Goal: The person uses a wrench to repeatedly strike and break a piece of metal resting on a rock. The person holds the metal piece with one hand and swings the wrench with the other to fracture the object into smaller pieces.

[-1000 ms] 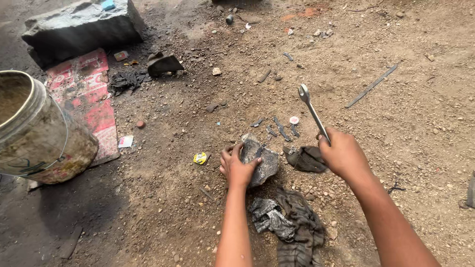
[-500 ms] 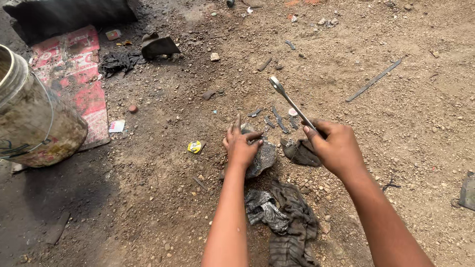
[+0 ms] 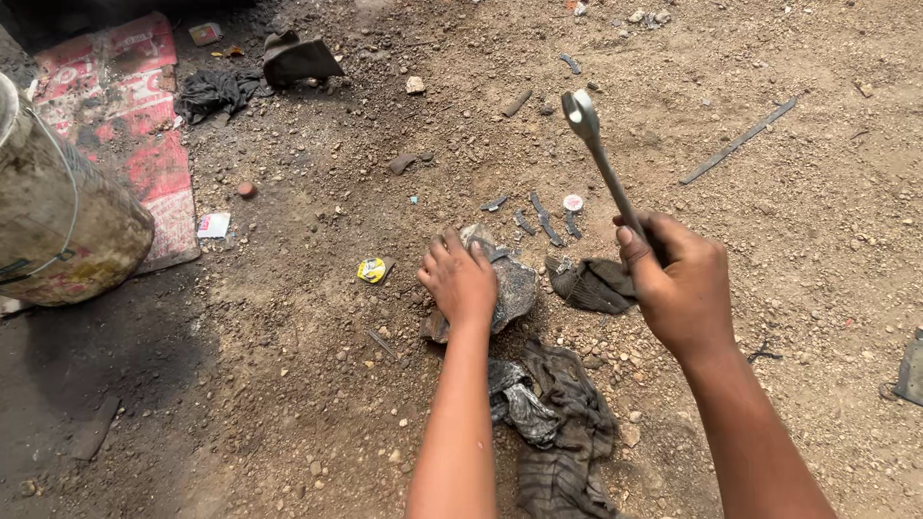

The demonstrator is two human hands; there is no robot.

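Swinging down, the spanner (image 3: 601, 163) gripped in my right hand (image 3: 681, 284) could hit my left hand (image 3: 463, 281), pressing the rock (image 3: 514, 288) just beside.

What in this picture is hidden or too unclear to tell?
Head view, the only one:
- Grey lump: its near side is covered by the left hand.
- Spanner: its lower end is buried in the right hand.
- Bucket: cut by the left edge.
- Small dark pieces: too small to identify.
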